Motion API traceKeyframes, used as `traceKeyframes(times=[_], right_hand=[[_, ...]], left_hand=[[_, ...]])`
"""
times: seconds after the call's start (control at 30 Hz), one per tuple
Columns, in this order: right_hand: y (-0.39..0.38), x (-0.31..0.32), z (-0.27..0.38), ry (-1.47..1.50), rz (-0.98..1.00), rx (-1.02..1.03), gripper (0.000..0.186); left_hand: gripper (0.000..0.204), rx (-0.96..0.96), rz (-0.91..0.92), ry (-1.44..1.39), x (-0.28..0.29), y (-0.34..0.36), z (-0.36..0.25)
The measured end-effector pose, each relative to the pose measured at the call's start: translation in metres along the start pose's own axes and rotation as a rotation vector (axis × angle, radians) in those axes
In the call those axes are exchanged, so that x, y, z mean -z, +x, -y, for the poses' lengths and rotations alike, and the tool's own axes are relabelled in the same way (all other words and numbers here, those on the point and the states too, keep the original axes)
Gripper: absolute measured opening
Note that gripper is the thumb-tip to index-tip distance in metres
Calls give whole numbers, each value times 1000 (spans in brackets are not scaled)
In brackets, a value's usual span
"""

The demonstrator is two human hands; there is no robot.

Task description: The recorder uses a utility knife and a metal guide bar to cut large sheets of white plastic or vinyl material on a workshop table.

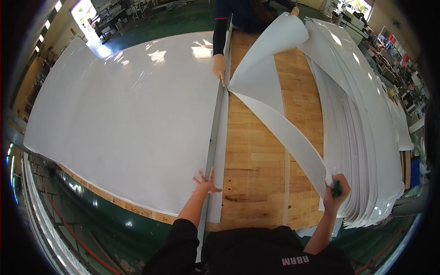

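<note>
My left hand [208, 183] lies with fingers spread over a long metal straightedge [214, 133], pressing it on a large white sheet [128, 114]. The straightedge runs from near my body to the table's far side. To the right, my right hand [337, 192] is closed on the near end of a loose, twisted white strip [284, 123] and also has a small green-handled tool [337, 188] in it; the tool's tip is hidden. Across the table a co-worker's hand [219, 68] touches the straightedge where the strip meets the sheet. Their other hand [294, 12] lifts the strip's far end.
A thick stack of white sheets [353, 133] stands at the right, its edges fanned. Bare wooden tabletop [252, 169] shows between the stack and the straightedge. Below the table's left side are metal rails and a red hose [68, 229]. Green floor [169, 23] lies beyond the table.
</note>
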State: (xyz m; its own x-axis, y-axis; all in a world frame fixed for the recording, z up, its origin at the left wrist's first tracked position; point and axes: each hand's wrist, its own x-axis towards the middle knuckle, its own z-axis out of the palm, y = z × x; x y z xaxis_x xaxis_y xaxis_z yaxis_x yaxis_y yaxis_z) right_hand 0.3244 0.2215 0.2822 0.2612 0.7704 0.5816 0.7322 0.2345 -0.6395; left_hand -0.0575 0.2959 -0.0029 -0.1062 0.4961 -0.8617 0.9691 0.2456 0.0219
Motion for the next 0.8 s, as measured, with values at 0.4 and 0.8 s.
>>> traceKeyframes(times=[0.4, 0.8], right_hand=[[-5, 3, 18, 45, 3, 157, 17], [95, 201, 46, -598, -225, 549, 34]], left_hand=[[121, -93, -32, 79, -3, -8, 6], [122, -137, -43, 139, 5, -21, -1]])
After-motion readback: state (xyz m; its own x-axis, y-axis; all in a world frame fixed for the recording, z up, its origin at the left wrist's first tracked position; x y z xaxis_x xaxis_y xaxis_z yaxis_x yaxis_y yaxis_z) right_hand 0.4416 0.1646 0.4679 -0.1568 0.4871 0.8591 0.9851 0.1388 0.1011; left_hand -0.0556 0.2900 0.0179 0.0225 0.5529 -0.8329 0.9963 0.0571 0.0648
